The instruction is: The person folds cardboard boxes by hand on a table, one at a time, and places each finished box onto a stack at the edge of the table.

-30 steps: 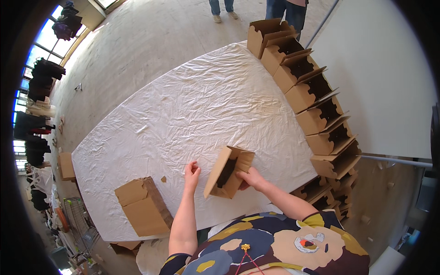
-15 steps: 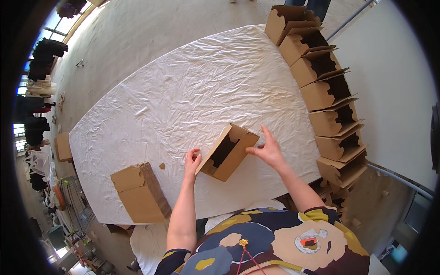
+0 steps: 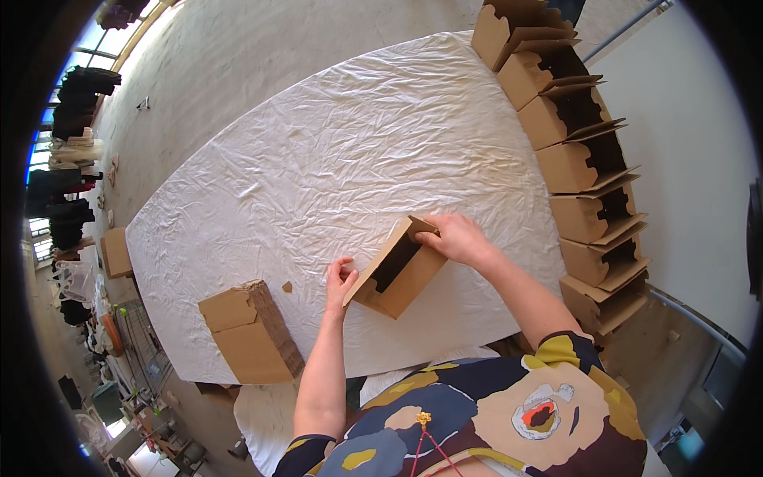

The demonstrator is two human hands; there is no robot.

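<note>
An open brown cardboard box (image 3: 413, 274) stands at a slant on the white cloth in front of me, with its dark inside showing. My right hand (image 3: 457, 240) grips its far right end wall, the thumb over the edge on the inner side and the fingers outside. My left hand (image 3: 341, 285) is beside the box's left flap, its fingers loosely bent and apart; whether it touches the cardboard I cannot tell. To the left lies a stack of flat folded cardboard (image 3: 253, 332), with a small cardboard scrap (image 3: 287, 286) near it.
A table under a wrinkled white cloth (image 3: 334, 143) spreads out before me. Along its right edge runs a row of several open cardboard boxes (image 3: 568, 171), beside a white panel (image 3: 683, 159). At the far left are a wire basket (image 3: 143, 342), another cardboard box (image 3: 117, 253) and hanging dark clothes (image 3: 67, 179).
My right hand has moved from beside the box onto its far right end and closed on it. The left hand stays beside the left flap. The whole view has shifted slightly.
</note>
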